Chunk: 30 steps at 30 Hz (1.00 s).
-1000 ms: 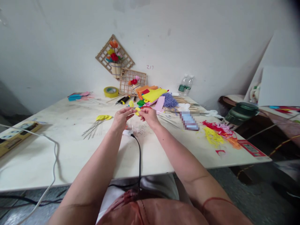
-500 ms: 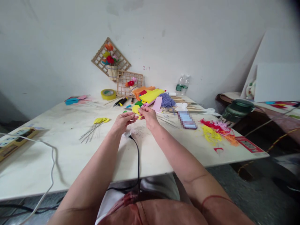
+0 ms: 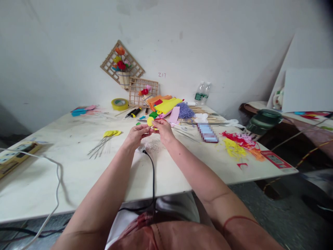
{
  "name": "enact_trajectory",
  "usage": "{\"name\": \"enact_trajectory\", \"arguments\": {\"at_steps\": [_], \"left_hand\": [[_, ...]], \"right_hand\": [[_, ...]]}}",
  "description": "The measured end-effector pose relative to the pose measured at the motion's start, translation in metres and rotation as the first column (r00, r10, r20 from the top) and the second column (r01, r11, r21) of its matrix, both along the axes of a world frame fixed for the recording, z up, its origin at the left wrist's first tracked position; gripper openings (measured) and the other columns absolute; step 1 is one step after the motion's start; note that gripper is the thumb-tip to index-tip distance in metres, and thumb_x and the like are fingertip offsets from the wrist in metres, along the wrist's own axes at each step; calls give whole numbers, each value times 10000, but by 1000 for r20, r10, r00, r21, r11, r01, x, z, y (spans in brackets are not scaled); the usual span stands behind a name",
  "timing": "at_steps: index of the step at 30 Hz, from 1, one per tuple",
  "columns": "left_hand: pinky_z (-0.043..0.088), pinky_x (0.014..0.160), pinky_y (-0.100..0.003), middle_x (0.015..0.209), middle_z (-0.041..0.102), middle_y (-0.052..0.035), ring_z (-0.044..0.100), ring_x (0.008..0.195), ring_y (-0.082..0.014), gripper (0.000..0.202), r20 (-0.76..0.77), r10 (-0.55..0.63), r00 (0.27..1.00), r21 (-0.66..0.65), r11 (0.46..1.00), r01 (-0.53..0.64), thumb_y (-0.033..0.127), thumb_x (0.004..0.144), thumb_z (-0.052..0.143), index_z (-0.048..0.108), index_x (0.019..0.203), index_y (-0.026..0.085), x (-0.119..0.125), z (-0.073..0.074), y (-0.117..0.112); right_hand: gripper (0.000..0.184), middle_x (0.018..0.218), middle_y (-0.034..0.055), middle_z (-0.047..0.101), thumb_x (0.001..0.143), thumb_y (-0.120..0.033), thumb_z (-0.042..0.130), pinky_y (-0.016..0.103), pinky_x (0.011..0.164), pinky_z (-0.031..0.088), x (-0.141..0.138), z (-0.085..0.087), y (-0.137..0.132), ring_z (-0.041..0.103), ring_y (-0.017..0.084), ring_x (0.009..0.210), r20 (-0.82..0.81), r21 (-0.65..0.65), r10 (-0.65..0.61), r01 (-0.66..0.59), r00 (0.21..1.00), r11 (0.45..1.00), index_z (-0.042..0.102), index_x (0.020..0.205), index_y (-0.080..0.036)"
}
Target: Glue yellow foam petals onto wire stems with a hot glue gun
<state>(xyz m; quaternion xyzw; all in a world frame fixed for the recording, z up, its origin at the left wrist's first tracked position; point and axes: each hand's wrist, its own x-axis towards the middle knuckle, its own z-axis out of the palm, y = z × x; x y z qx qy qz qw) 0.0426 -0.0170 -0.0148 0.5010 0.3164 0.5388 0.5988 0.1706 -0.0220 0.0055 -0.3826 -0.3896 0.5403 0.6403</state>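
Observation:
Above the middle of the table my two hands meet around a small yellow felt-like petal (image 3: 150, 121). My right hand (image 3: 164, 131) is closed in a pinch at the petal's right edge. Just to its left, my left hand (image 3: 137, 134) has its fingers pressed together on a thin wire stem (image 3: 146, 141) that points down below the petal. Where petal and wire meet is hidden by fingertips. Under the hands, a black cable (image 3: 152, 166) ends at a pale thing I cannot make out. Left of my left hand lie several yellow petals on wires (image 3: 111, 133).
Coloured sheets (image 3: 169, 105), purple yarn (image 3: 186, 110) and thin sticks lie at the back. A phone (image 3: 207, 132), coloured scraps (image 3: 235, 147) and a dark green container (image 3: 264, 123) are at right. Yellow tape (image 3: 120, 103) stands near the wall; a power strip (image 3: 19, 158) sits at left.
The yellow petal has shifted and turned slightly between my fingers. Both hands keep nearly the same place, and the things on the table have not moved.

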Motion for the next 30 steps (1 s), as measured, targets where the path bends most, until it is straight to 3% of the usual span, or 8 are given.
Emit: {"name": "enact_trajectory", "arguments": {"at_steps": [19, 26, 30], "left_hand": [[468, 698, -260, 680, 681, -20, 613, 637, -111, 248, -29, 15, 999, 20, 1000, -14, 295, 553, 783, 686, 736, 159, 3, 3, -4], [492, 726, -315, 666, 678, -33, 629, 638, -147, 309, -70, 79, 994, 91, 993, -73, 325, 506, 803, 693, 726, 139, 7, 7, -8], [499, 747, -328, 646, 676, -31, 637, 637, -157, 305, -83, 96, 992, 124, 989, -86, 331, 507, 804, 700, 723, 142, 9, 8, -9]], "right_hand": [[240, 626, -54, 563, 572, -240, 701, 194, 442, 369, 0, 1, -1, 505, 65, 506, -35, -31, 4, -5, 999, 999, 542, 741, -179], [234, 588, -33, 572, 627, -372, 682, 186, 426, 291, 0, 2, -3, 456, 52, 473, 12, -29, 91, -91, 996, 995, 600, 683, -160], [209, 654, -10, 621, 620, -355, 691, 194, 482, 337, 0, -2, 1, 531, 87, 584, -58, -24, 84, -85, 995, 996, 616, 671, -167]]}}
